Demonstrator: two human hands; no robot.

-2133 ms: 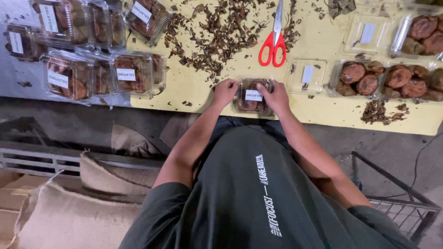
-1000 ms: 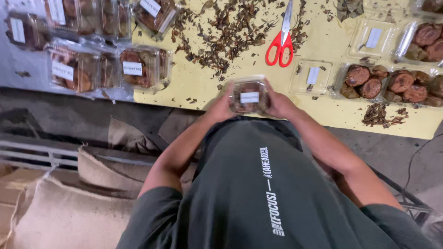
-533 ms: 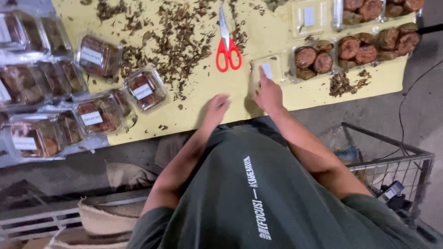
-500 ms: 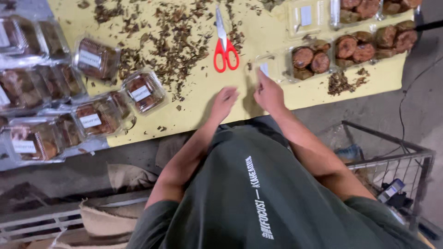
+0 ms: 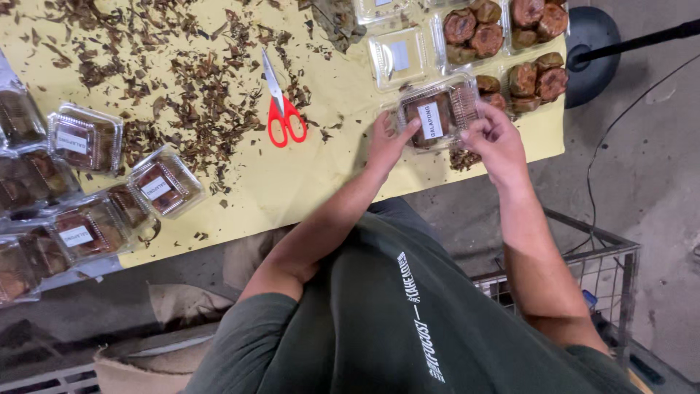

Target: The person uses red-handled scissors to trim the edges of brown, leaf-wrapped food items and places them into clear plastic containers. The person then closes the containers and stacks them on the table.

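**Both your hands hold one clear box**

On the far left you see a bunch of closed clear boxes [image 5: 87,138] with white labels and brown food inside. They sit at the edge of the yellow table [image 5: 306,179]. Next come lots of dry brown bits [image 5: 197,95] spread over the table. Red scissors [image 5: 281,109] lie flat just past them.

Then comes your left hand [image 5: 386,142]. Its fingers grip the left side of a clear labelled box [image 5: 437,113], with the thumb on top. The box is closed and sits over the near edge of the table. Your right hand [image 5: 496,142] grips its right side.

Behind it are open trays of brown round pieces [image 5: 503,36]. A wire basket [image 5: 583,270] stands on the floor at the right.
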